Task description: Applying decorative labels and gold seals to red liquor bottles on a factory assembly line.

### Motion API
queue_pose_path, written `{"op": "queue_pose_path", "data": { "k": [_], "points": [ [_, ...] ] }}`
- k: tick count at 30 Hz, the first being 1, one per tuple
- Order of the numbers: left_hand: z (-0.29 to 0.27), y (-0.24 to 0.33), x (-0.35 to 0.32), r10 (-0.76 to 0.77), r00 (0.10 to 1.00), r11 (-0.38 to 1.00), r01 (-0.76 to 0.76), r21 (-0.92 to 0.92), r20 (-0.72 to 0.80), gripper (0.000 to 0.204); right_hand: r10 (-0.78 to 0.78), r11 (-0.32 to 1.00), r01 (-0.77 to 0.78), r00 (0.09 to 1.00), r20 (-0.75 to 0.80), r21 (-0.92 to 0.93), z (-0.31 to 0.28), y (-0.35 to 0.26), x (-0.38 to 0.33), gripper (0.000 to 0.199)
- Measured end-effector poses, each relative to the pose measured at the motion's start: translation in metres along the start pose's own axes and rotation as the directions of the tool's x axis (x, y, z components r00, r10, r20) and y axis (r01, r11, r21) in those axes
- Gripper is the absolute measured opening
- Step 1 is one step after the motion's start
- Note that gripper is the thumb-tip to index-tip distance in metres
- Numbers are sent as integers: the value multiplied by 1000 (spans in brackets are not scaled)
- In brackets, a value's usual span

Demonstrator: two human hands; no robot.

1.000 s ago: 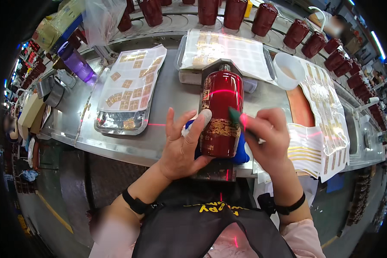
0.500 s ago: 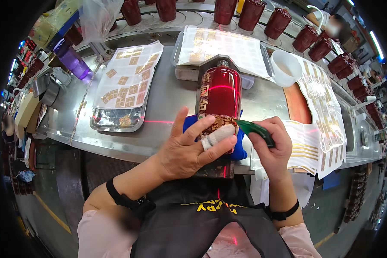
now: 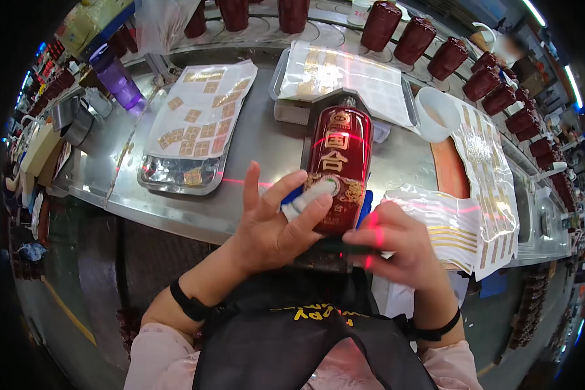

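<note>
A glossy dark-red bottle (image 3: 338,146) with gold lettering and a gold-patterned lower band lies in a dark angular holder (image 3: 310,130), its neck pointing away from me. My left hand (image 3: 276,218) has its fingers spread, and its thumb and a white-covered finger touch the lower left of the bottle. Close to the bottle's base, my right hand (image 3: 403,244) is closed around a slim dark green hand tool (image 3: 340,247), blurred by motion. The tool's exact kind is unclear. Blue cloth (image 3: 366,203) shows beneath the bottle.
Gold label sheets rest on a metal tray (image 3: 175,184) at left and a clear tray (image 3: 281,71) at the back. More gold strip sheets (image 3: 487,188) and a white plastic cup (image 3: 437,115) are at right. Red bottles (image 3: 414,39) line the conveyor behind; a purple bottle (image 3: 116,81) stands left.
The bottle has turned so its gold lettering faces up more. My right hand has drawn the green tool down from the bottle's side to near its base. My left hand stays against the bottle.
</note>
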State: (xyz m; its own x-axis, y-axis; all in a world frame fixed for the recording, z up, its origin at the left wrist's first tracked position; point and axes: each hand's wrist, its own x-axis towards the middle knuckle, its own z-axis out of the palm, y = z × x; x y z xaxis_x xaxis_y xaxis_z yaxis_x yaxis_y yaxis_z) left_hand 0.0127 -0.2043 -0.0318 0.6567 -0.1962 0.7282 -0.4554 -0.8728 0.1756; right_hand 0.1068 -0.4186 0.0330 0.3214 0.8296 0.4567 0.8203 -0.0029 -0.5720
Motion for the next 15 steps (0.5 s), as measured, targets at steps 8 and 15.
{"op": "queue_pose_path", "data": {
  "k": [8,15],
  "points": [
    [5,-7,-1,-154,987,980,159,-120,53,91,-44,999,44,999,7,-18,1,-6,7,42],
    [8,-8,3,-228,972,957,233,-170,48,95,-41,992,41,999,-3,121,5,-7,2,46]
  ]
}}
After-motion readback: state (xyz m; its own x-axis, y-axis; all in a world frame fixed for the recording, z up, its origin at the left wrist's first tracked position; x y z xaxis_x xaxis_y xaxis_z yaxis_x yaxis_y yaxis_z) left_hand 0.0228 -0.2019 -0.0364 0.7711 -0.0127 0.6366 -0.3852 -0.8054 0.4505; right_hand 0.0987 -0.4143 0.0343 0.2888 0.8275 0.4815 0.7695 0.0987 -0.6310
